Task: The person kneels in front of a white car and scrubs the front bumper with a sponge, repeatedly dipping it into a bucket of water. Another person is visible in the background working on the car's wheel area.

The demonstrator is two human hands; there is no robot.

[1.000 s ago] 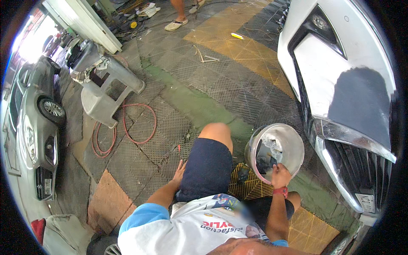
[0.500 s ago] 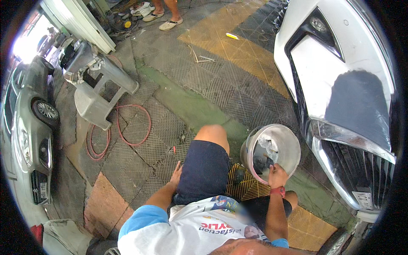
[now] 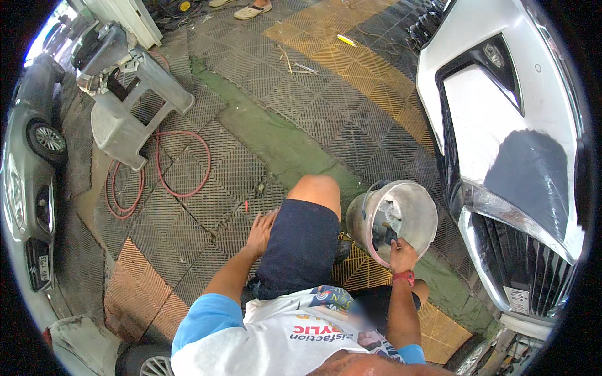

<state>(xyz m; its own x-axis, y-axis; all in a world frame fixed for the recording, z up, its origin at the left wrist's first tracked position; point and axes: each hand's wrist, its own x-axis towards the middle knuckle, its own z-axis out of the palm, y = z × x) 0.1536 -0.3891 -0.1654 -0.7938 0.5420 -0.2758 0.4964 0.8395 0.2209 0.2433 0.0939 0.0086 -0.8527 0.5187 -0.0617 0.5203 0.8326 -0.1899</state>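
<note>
My right hand (image 3: 402, 255), with a red watch on the wrist, reaches over the near rim of a greyish-white bucket (image 3: 421, 216). Its fingers are closed on a small dark piece (image 3: 391, 236), which points down into the bucket; its exact kind is not clear. Whitish, foamy-looking matter (image 3: 390, 213) shows inside the bucket. My left hand (image 3: 261, 232) is beside my left thigh, fingers stretched out and holding nothing.
To the right stands a white car front (image 3: 483, 138) with a grey patch. A grey plastic stool (image 3: 125, 131) and a red hose (image 3: 182, 193) are at the left, near a silver car (image 3: 22, 194). Ribbed mats cover the floor; a yellow marker-like object (image 3: 346, 41) lies far off.
The view has shifted, showing less of the person at the far edge. My right hand remains at the bucket with the dark piece; my left hand stays beside my thigh.
</note>
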